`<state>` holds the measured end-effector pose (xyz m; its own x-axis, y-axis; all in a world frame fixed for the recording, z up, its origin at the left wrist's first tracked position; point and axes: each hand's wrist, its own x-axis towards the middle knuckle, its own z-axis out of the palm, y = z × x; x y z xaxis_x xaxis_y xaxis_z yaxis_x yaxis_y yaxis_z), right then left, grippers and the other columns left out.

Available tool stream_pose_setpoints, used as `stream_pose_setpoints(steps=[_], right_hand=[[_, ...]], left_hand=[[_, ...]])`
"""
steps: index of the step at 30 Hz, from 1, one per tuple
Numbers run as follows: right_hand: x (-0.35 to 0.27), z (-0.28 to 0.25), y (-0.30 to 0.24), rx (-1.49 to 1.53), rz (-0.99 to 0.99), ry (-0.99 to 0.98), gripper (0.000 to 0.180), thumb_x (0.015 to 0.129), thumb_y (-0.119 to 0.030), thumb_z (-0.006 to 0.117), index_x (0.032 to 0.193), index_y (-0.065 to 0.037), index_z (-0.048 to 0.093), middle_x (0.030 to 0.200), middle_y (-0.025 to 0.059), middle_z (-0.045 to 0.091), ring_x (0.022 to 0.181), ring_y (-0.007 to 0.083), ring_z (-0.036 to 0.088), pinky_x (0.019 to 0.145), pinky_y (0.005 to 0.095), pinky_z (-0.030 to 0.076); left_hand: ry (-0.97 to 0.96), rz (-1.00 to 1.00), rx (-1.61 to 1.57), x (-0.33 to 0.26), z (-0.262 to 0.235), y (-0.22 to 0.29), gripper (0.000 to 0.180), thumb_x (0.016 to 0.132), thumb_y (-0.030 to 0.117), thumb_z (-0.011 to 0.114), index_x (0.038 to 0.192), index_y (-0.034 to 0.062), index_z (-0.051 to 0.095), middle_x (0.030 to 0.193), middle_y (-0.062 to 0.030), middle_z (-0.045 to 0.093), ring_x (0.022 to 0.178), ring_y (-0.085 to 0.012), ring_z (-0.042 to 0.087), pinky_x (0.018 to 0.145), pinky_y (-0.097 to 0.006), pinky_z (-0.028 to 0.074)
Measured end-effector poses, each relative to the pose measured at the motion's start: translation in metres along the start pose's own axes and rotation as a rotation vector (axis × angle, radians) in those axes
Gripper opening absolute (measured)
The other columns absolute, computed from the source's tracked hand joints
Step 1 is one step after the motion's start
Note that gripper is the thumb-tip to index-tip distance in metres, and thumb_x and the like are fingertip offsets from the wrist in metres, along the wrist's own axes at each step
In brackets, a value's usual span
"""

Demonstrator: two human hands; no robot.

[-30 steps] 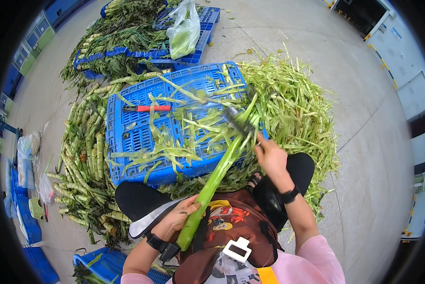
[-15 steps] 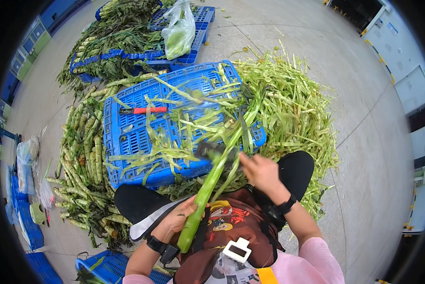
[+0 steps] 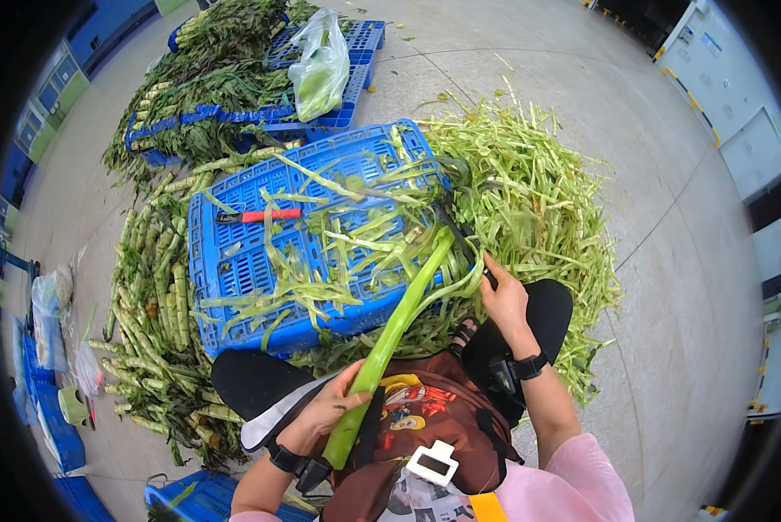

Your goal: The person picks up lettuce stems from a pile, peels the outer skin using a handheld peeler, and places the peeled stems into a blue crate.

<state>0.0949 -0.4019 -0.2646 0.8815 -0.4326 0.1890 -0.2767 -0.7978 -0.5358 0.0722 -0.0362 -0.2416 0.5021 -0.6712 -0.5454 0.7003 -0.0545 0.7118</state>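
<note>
While the concrete floor (image 3: 669, 217) spread wide around the seated person, the biggest thing on it was the heap of green peelings (image 3: 547, 200), piled to the right of and behind an upturned blue crate (image 3: 234, 270) that lay just ahead of the knees, its slatted face strewn with more strips and carrying a red-handled tool (image 3: 264, 215); to the left of the crate lay a bank of untrimmed stalks (image 3: 151, 322), and farther off a blue pallet (image 3: 356, 52) bore leafy bundles and a pale plastic bag (image 3: 319, 70). Across the lap, slanting from the lower left up toward the crate's near edge, ran the long green stalk (image 3: 395, 326). The left hand (image 3: 330, 409) had its fingers wrapped shut around the stalk's thick lower end, thumb over the top. The right hand (image 3: 505, 300) was closed on the handle of a dark blade (image 3: 456, 217) that met the stalk near its upper tip, a loosened strip curling beside it. Done well, this paring likely called for a firm, steady hold low on the stalk, the blade kept shallow and drawn away from the holding fingers, so only the outer skin lifted and fell onto the crate
</note>
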Motion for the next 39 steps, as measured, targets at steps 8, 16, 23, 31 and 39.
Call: stream_pose_setpoints(steps=[8,16,23,31,39], right_hand=[[-0.049,-0.001,-0.052,-0.104,-0.918,-0.108,0.049,0.079,-0.021,0.067,0.127,-0.022,0.06,0.067,0.0022,0.05,0.053,0.0195,0.054,0.047,0.0358,0.044],[0.014,-0.019,0.017,0.119,0.058,0.431,0.044,0.088,-0.03,0.064,0.126,-0.008,0.058,0.069,0.0108,0.057,0.062,0.0251,0.062,0.058,0.0378,0.051],[0.048,-0.03,0.017,1.29,0.489,0.147,0.025,0.091,-0.024,0.068,0.09,-0.002,0.056,0.071,0.0047,0.06,0.056,0.0128,0.056,0.05,0.0285,0.047],[0.071,-0.011,-0.007,1.572,0.419,-0.014,0.036,0.089,-0.02,0.069,0.113,0.001,0.053,0.098,0.0127,0.066,0.091,0.0264,0.068,0.067,0.0349,0.058],[0.065,0.008,-0.036,2.158,0.18,-0.735,0.071,0.081,-0.057,0.067,0.121,0.0,0.054,0.115,0.0139,0.065,0.06,0.0165,0.058,0.053,0.0251,0.049]], left_hand=[[-0.053,-0.087,-0.064,0.008,-0.015,-0.014,0.078,0.084,0.024,0.074,0.148,0.0141,0.03,0.114,-0.0033,0.057,0.09,-0.0123,0.059,0.075,-0.027,0.051],[0.014,-0.014,0.081,0.003,-0.018,-0.015,0.074,0.084,0.009,0.07,0.145,0.0084,0.029,0.114,-0.0053,0.055,0.09,-0.0154,0.058,0.075,-0.029,0.051],[-0.028,0.065,0.344,0.023,0.012,0.019,0.067,0.086,0.011,0.069,0.141,0.0062,0.03,0.096,-0.0066,0.055,0.081,-0.0158,0.058,0.071,-0.031,0.05],[-0.221,-0.033,-0.124,-0.022,0.034,0.045,0.07,0.08,0.02,0.072,0.139,0.005,0.036,0.089,-0.0099,0.053,0.073,-0.0244,0.057,0.066,-0.035,0.048],[-0.109,-0.125,0.028,-0.021,0.044,0.052,0.063,0.081,0.01,0.069,0.138,0.004,0.042,0.096,-0.0063,0.057,0.081,-0.0186,0.06,0.071,-0.03,0.05]])
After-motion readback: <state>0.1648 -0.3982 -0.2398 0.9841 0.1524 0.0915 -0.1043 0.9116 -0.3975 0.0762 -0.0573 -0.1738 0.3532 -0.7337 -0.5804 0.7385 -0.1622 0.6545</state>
